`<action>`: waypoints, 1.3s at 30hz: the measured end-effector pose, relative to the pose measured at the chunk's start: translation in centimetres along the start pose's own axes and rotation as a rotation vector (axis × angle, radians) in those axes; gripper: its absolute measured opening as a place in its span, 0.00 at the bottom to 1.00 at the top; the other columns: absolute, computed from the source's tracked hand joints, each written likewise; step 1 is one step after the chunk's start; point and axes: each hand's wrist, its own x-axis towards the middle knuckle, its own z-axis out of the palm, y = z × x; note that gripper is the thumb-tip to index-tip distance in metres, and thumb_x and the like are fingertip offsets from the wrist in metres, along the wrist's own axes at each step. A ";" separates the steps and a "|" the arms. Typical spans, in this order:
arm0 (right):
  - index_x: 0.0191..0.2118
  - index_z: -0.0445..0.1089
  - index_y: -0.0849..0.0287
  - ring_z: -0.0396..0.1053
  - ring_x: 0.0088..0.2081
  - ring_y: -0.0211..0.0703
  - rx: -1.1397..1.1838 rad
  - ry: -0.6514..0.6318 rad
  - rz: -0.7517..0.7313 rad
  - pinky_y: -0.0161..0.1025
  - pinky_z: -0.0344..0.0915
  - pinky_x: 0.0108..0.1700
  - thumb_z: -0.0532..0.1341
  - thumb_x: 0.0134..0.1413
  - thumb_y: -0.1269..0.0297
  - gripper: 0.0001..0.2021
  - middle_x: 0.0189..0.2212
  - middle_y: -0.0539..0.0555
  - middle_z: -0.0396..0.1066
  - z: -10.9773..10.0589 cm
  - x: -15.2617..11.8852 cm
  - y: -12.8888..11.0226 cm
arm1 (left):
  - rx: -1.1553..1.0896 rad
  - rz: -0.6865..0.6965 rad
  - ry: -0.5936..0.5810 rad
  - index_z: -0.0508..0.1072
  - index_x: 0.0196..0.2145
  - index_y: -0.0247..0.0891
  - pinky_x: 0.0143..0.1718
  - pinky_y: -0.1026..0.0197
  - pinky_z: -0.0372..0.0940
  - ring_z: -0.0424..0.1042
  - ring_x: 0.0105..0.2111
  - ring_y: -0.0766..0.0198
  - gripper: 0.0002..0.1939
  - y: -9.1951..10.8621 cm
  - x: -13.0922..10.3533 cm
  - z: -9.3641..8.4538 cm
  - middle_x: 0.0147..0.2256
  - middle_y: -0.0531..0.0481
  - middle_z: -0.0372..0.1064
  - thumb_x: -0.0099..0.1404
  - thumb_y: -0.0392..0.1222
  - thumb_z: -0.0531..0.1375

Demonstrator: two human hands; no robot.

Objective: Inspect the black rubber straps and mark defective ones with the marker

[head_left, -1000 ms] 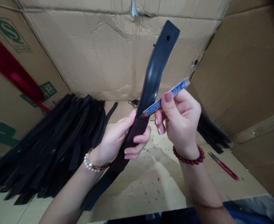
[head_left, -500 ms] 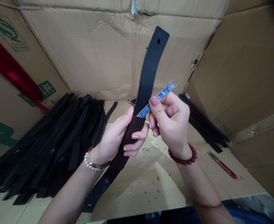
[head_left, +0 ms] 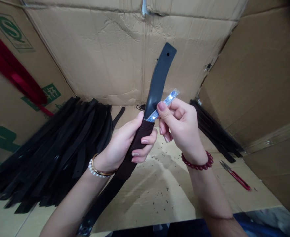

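A long black strap (head_left: 157, 82) with a hole near its upper end runs diagonally through a dark brown fabric sleeve (head_left: 142, 133). My left hand (head_left: 127, 141) is wrapped round the sleeve, thumb near its upper opening. Between thumb and fingers, my right hand (head_left: 178, 121) pinches a narrow blue-and-clear plastic strip (head_left: 171, 96). The strip's lower end is at the sleeve's opening, against the strap; whether part of it lies inside is hidden.
Many black straps (head_left: 61, 151) are heaped at the left, with a smaller pile (head_left: 216, 131) at the right. Red-handled snips (head_left: 236, 176) lie on the right of the table (head_left: 164, 204). Cardboard walls (head_left: 105, 49) surround it; a red band (head_left: 16, 72) hangs at the left.
The strap's upper end sits lower and its lower end reaches further down left. The blue strip has moved slightly down and left with my right hand.
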 end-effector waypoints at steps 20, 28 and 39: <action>0.26 0.66 0.57 0.52 0.08 0.27 0.023 -0.031 0.023 0.28 0.44 0.08 0.65 0.58 0.49 0.18 0.11 0.44 0.63 -0.4 0.3 0.2 | 0.009 -0.028 -0.030 0.62 0.25 0.37 0.09 0.72 0.48 0.43 0.11 0.76 0.29 0.1 0.2 -0.1 0.18 0.59 0.48 0.73 0.60 0.40; 0.27 0.66 0.58 0.51 0.08 0.26 0.015 -0.080 0.052 0.26 0.45 0.08 0.63 0.59 0.49 0.19 0.10 0.43 0.62 -0.2 0.0 0.0 | 0.022 -0.067 -0.037 0.61 0.23 0.37 0.09 0.72 0.47 0.41 0.10 0.75 0.32 0.3 -0.1 0.0 0.15 0.60 0.45 0.73 0.63 0.39; 0.26 0.66 0.58 0.53 0.09 0.27 0.032 -0.014 -0.014 0.27 0.47 0.10 0.63 0.59 0.48 0.19 0.12 0.43 0.63 -0.2 0.3 0.4 | 0.039 -0.070 0.019 0.60 0.22 0.38 0.11 0.73 0.46 0.42 0.11 0.76 0.33 0.1 0.0 0.2 0.14 0.60 0.44 0.70 0.67 0.40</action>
